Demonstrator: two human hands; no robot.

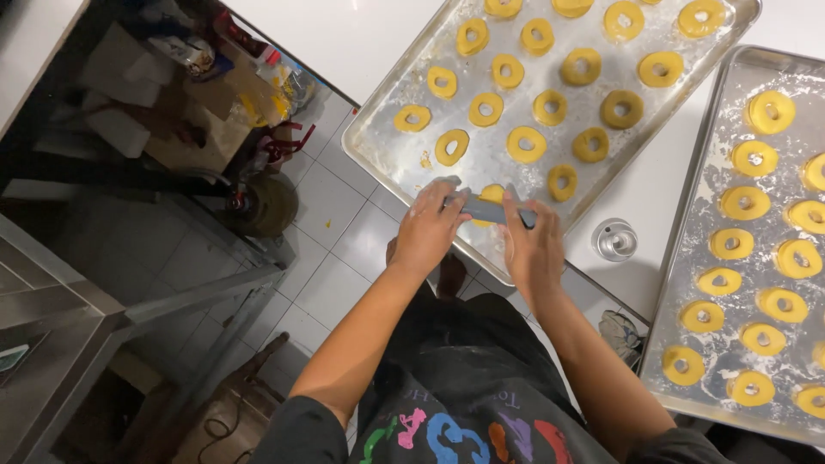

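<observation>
Both arms are stretched forward; a flat grey metal scraper (pixel 487 210) is gripped at its ends, fingers of the left hand (pixel 427 229) and right hand (pixel 533 245) clamped on it, at the near edge of the floured steel tray (pixel 387 137). A yellow dough ring (pixel 491 194) lies just behind it. Two trays are seen, the second (pixel 687 258) at right.

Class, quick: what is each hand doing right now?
Left hand: closed on one end of the grey scraper.
Right hand: closed on the scraper's other end, over the near tray.
</observation>
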